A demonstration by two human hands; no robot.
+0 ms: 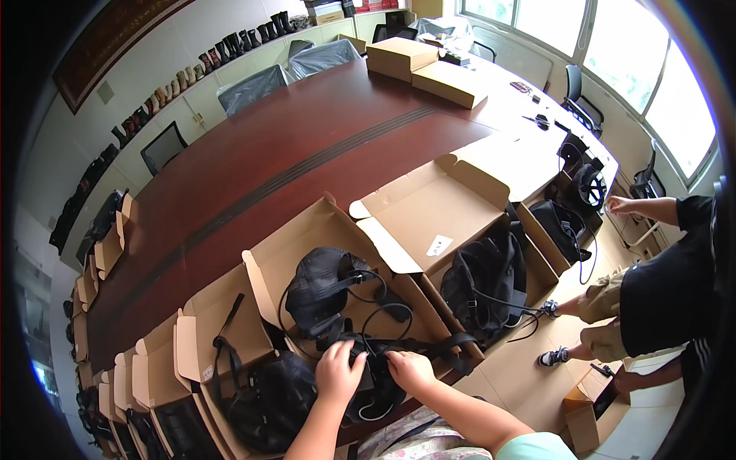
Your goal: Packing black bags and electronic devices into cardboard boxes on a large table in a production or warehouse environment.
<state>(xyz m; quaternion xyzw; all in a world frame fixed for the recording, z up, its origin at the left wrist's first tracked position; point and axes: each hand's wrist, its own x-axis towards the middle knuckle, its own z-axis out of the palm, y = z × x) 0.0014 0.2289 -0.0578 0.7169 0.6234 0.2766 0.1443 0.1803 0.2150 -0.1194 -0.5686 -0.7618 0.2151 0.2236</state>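
- At the near edge of the long table [307,115], your left hand [340,370] and right hand [410,371] work close together, apart from each other, over a dark bundle of black gear [373,381].
- Your left fingers are bent in narrow on the gear, thumb toward the forefinger; your right fingers are curled narrow on its other side. You hold it between them, but black on black hides which part each hand pinches.
- That gear lies just in front of you, at the near side of an open cardboard box [287,230] whose lid leans back over the table.
- Just beyond your left hand, you have a rounded black mesh piece [322,287] in the box, with black cables [410,316] looping to its right.
- To your left, a black bag [276,399] with straps sits near your forearm.
- To your right, a black backpack [487,280] fills the next box; its raised lid carries a white label [438,245].
- Farther right, a co-worker in a dark shirt [671,284] stands beside the table, one hand [622,205] near a round black object [589,185].
- Lower right, another arm [652,376] reaches to a small carton [594,410] near the floor.
- Across the table you face a row of boots [245,42] and plastic-covered chairs [257,88].
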